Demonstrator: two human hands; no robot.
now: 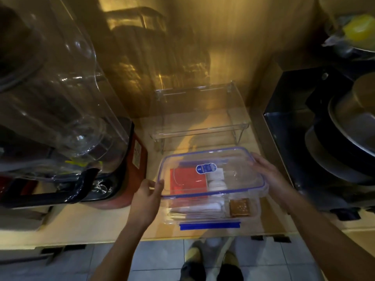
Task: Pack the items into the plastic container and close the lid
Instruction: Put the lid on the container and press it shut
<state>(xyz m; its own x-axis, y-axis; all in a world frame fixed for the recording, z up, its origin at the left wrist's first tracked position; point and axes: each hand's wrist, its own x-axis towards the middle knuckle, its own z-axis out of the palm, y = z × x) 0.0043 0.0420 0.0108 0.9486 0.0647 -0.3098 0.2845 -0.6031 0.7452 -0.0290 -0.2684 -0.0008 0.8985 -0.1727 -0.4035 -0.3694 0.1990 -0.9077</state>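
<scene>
A clear container (213, 211) stands on the tabletop (101, 224) near its front edge, and both hands hold the lid (211, 173) over it. The lid is clear with a blue rim and tilts, its far edge raised and its near edge low over the container, so the box is not yet shut. A blue-and-white sticker (206, 168) sits near the lid's middle. A blue latch flap (210, 225) hangs open along the container's near side.

The left hand (147, 201) grips the lid's left end, its fingers (159, 186) curled and pinching the rim. The right hand (263, 171) holds the right end, fingers pressed against the rim at the far corner.

Inside the container, seen through the lid, a flat red packet (187, 182) lies to the left. Beside it on the right are white items (217, 179), blurred, perhaps rolls or pads. Nearer the front lie more white pieces (198, 208), and a brown square packet (239, 208) sits in the near right corner.

Behind the container stands a clear rack (199, 120) on thin legs. A big clear blender jar (60, 98) on a red base (138, 159) fills the left. Dark pots (345, 142) are stacked to the right. Below the tabletop edge are floor tiles (158, 258) and the person's feet (211, 258).
</scene>
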